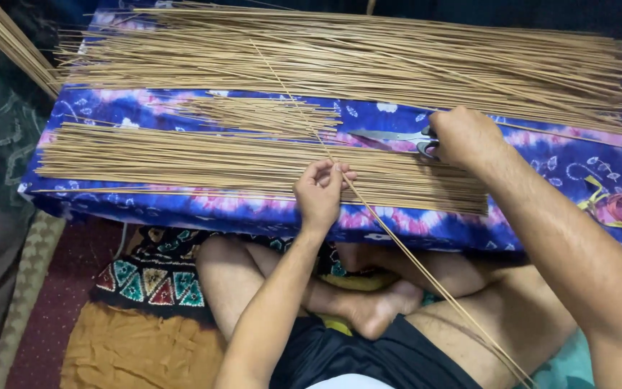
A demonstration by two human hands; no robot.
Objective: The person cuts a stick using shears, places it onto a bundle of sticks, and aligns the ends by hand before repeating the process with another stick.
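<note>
Long thin tan reed stick (397, 241) running diagonally from far centre, over the board edge, down across the lap to near right. Left hand (319, 191) pinched shut on it at the near edge of the sorted row, fingertips closed round the shaft. Right hand (462, 137) to the right and a little farther, curled shut round the handles of grey-handled steel scissors (390, 136); blades lying flat, pointing left, apparently closed. Scissors apart from the held stick.

Step in hand, by judgement: one stick singled out and steadied, cutter gripped but not lifted.

Next move likely calling for: blades opened, brought to the stick near the pinch, stick kept taut.

Beyond: near row of trimmed tan sticks (181, 162), short loose bunch (268, 115), far large heap of long sticks (361, 57), all on blue-and-pink tie-dye cloth-covered board (563, 162).
</note>
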